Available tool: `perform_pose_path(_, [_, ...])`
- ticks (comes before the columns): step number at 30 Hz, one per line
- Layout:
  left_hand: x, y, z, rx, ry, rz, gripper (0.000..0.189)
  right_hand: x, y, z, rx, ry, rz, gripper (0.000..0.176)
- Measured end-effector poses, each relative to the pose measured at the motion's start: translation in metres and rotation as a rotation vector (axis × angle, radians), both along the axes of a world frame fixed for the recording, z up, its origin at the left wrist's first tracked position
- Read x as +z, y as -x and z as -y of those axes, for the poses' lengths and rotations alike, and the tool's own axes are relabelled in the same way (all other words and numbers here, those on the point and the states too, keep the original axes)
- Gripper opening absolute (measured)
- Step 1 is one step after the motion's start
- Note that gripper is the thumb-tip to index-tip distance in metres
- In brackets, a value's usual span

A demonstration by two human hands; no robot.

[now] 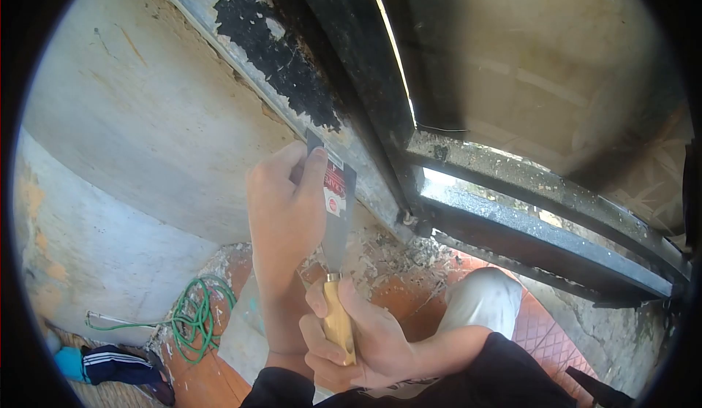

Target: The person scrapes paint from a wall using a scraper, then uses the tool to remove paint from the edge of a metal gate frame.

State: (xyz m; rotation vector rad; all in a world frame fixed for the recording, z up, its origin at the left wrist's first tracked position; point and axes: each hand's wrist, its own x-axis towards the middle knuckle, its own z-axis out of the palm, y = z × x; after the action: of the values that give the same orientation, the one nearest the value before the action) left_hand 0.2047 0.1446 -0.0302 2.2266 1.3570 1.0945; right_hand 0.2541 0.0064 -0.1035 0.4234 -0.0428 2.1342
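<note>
My right hand (358,335) grips the wooden handle (338,324) of a metal scraper. The scraper's blade (338,203), with a red and white label, points up and presses against a grey metal frame post (241,50). My left hand (287,207) lies over the blade with fingers pushing on its upper end. Just above the blade tip a patch of black paint (281,57) still clings to the post, with bare grey metal around it.
A black metal gate or door (541,225) stands to the right of the post. Paint flakes (398,251) litter the red tiled floor (541,327). A coiled green hose (194,316) and dark clothing (121,364) lie at lower left. A plastered wall (139,115) fills the left.
</note>
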Motion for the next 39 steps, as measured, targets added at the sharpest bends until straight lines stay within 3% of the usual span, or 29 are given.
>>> perform_pose_path(12, [0.0, -0.005, -0.005, 0.008, -0.035, -0.056, 0.032, -0.013, 0.0, -0.012, 0.004, -0.119, -0.082, 0.045])
perform_pose_path(14, [-0.002, -0.001, -0.006, 0.011, -0.027, -0.07, 0.033, -0.019, 0.013, -0.017, -0.052, -0.052, 0.043, 0.045])
perform_pose_path(21, [-0.004, -0.006, -0.006, -0.041, -0.119, -0.004, 0.034, -0.022, 0.017, -0.019, -0.109, -0.042, 0.006, 0.045])
perform_pose_path(23, [-0.006, -0.007, -0.005, 0.002, -0.117, -0.097, 0.035, -0.038, 0.025, -0.031, -0.192, 0.1, 0.181, 0.046])
perform_pose_path(26, [-0.013, -0.01, -0.007, 0.006, -0.135, -0.053, 0.036, -0.036, 0.019, -0.032, -0.235, 0.075, 0.226, 0.047])
perform_pose_path(30, [-0.016, -0.01, 0.0, 0.002, -0.136, -0.053, 0.036, -0.036, 0.02, -0.02, -0.176, 0.049, 0.041, 0.046])
perform_pose_path(32, [-0.022, -0.004, -0.003, -0.031, -0.111, -0.252, 0.036, -0.039, 0.031, -0.015, -0.145, 0.144, 0.01, 0.047])
perform_pose_path(39, [-0.018, -0.015, -0.004, 0.011, -0.052, -0.188, 0.036, -0.042, 0.02, -0.033, -0.209, 0.049, 0.133, 0.047])
